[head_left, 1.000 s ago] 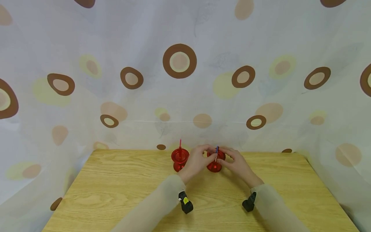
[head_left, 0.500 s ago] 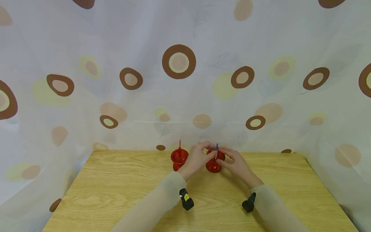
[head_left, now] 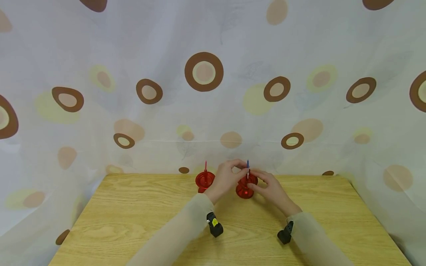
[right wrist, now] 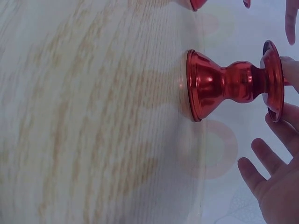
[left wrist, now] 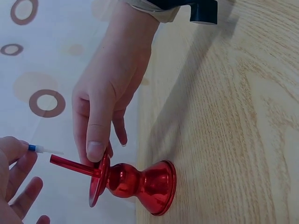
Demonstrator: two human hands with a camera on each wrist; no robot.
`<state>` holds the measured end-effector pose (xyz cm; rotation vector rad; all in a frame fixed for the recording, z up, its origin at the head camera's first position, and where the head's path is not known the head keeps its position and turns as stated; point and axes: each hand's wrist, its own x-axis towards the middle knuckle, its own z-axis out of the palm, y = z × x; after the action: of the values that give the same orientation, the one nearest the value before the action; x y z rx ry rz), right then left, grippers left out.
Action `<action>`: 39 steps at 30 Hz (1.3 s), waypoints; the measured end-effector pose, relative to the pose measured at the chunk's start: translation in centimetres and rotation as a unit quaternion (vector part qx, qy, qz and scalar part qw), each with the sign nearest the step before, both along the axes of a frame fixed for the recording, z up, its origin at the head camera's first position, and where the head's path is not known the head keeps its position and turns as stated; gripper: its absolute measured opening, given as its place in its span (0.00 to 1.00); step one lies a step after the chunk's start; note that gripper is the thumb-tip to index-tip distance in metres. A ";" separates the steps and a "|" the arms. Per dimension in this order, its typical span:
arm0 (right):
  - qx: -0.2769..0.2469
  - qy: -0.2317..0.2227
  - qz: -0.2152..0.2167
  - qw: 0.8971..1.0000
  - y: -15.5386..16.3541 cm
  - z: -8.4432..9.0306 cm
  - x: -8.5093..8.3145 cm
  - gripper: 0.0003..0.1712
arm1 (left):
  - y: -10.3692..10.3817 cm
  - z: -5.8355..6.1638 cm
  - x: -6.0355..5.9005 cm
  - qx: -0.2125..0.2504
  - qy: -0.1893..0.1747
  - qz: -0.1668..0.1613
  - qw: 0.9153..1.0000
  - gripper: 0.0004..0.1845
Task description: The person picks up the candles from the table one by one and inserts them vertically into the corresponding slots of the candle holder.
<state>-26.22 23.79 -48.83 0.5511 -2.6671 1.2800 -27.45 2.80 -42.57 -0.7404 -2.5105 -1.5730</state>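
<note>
The blue candle [head_left: 247, 165] has been lifted slightly, pinched by the left hand [head_left: 227, 178] above the red holder [head_left: 245, 186] on the table [head_left: 133, 214]. The right hand [head_left: 269, 186], fingers seemingly relaxed, touches the holder's rim.

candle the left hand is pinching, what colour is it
Blue candle with a white tip, clearest in the left wrist view.

Two bare hands — left hand [head_left: 226, 178] and right hand [head_left: 270, 186] — extend from long, loose sleeves [head_left: 173, 236] of thin, pale beige fabric, slightly sheer, ending at the wrists. A small black camera [head_left: 214, 225] sits under the left wrist, marked with a yellow sticker; a matching black camera [head_left: 285, 233] sits under the right wrist. No rings or other jewellery show — fingernails are short and unpainted.
</note>
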 end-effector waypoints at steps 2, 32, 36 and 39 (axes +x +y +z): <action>0.000 0.000 -0.001 1.000 0.0 0.0 0.0 0.32 | 0.0 0.1 -0.2 0.001 0.006 -0.004 1.000 0.08; 0.010 0.010 -0.006 1.000 -0.1 0.0 -0.1 0.31 | 0.4 1.8 -1.7 -0.033 0.041 -0.009 0.999 0.08; 0.009 0.008 -0.005 1.000 -0.1 -0.2 -0.1 0.32 | 0.5 1.7 -1.8 -0.035 0.043 -0.013 0.998 0.09; 0.008 0.004 -0.005 1.000 -0.1 -0.3 -0.1 0.32 | 0.6 1.7 -1.8 -0.032 0.038 -0.011 0.999 0.09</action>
<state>-26.30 23.66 -49.13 0.5436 -2.6728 1.2533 -29.24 3.40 -40.90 -0.8228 -2.5183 -1.4477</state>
